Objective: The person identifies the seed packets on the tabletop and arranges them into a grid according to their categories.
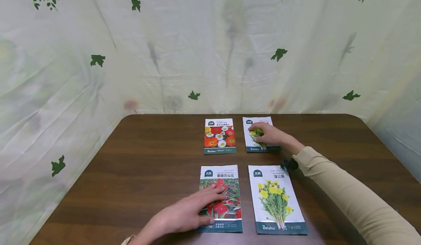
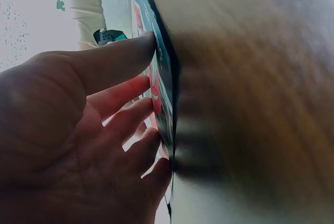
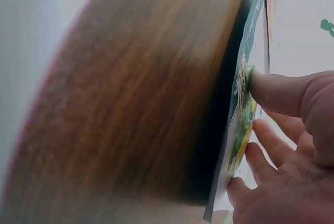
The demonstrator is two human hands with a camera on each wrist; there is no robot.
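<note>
Four flower seed packets lie face up in two rows. My left hand [image 1: 184,211] rests spread on the front left seed packet [image 1: 232,201], which pictures red flowers. In the left wrist view its thumb and fingertips touch that packet's face. Far right, my right hand [image 1: 271,134] lies over the back right seed packet [image 1: 249,142], hiding part of its yellow flowers. The right wrist view shows thumb and fingertips against that packet [image 3: 237,130], fingers apart. Nearest below the right forearm is the front right packet [image 1: 276,197] with yellow flowers.
The back left packet [image 1: 219,137] shows orange, red and white flowers. Everything lies on a dark brown wooden table [image 1: 148,164] with rounded far corners. Behind it hangs a pale curtain [image 1: 204,47] with green leaf prints. The right sleeve [image 1: 348,197] reaches across the table's right side.
</note>
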